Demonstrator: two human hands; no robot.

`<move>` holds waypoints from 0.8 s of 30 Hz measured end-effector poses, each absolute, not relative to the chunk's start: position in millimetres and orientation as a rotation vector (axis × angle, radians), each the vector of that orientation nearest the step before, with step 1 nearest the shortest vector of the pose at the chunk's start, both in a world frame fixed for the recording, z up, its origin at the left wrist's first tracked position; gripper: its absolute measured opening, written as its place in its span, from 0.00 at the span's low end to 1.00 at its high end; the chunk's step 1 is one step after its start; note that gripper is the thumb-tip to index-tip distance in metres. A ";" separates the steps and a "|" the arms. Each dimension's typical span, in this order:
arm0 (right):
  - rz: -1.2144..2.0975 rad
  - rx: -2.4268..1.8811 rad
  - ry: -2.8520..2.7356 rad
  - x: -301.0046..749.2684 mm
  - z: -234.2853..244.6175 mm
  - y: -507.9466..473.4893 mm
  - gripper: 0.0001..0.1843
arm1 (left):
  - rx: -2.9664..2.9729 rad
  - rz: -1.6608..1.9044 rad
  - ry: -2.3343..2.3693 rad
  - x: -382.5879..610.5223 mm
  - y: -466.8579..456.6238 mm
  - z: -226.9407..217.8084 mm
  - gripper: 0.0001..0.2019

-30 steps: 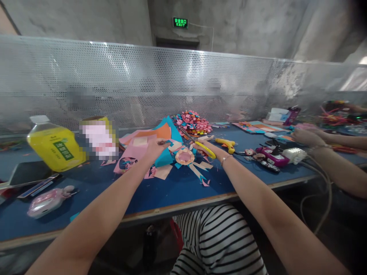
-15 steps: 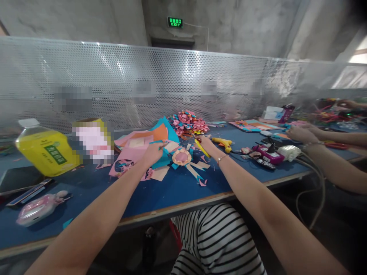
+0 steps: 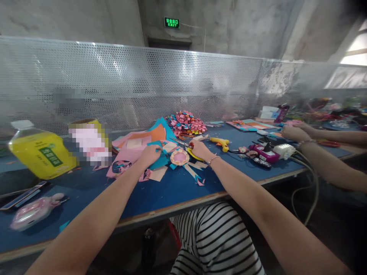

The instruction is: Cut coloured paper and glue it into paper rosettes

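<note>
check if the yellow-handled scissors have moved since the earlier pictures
Yes. Judged against the yellow glue gun, the scissors have shifted left, away from it, and lower in the view.

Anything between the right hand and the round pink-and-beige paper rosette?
Just the yellow-handled metal scissors held in the right hand, beside the right edge of the rosette; nothing else visible.

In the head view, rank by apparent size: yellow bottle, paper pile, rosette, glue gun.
1. Yellow bottle
2. Paper pile and rosette: too close to rank, counting the rosette's tails
3. Glue gun
</note>
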State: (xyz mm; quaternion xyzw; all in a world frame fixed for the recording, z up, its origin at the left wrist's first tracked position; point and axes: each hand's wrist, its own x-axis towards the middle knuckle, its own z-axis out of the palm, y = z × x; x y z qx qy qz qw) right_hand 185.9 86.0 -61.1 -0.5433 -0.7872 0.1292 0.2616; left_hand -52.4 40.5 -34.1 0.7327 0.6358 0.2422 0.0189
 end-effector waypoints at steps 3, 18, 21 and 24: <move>0.390 -1.437 -2.015 187.7 -56.0 84.2 0.15 | 2.289 0.745 2.027 -54.3 41.5 -35.1 0.13; 1.284 -1.081 -1.297 195.8 -31.5 71.3 0.13 | 2.018 0.634 2.279 -73.4 45.2 -42.1 0.21; 1.243 -1.092 -1.320 195.7 -32.9 72.9 0.13 | 2.065 0.729 2.259 -75.7 48.0 -43.1 0.21; 1.131 -1.146 -1.374 196.4 -36.9 78.3 0.14 | 2.071 0.983 2.153 -75.9 50.3 -42.9 0.20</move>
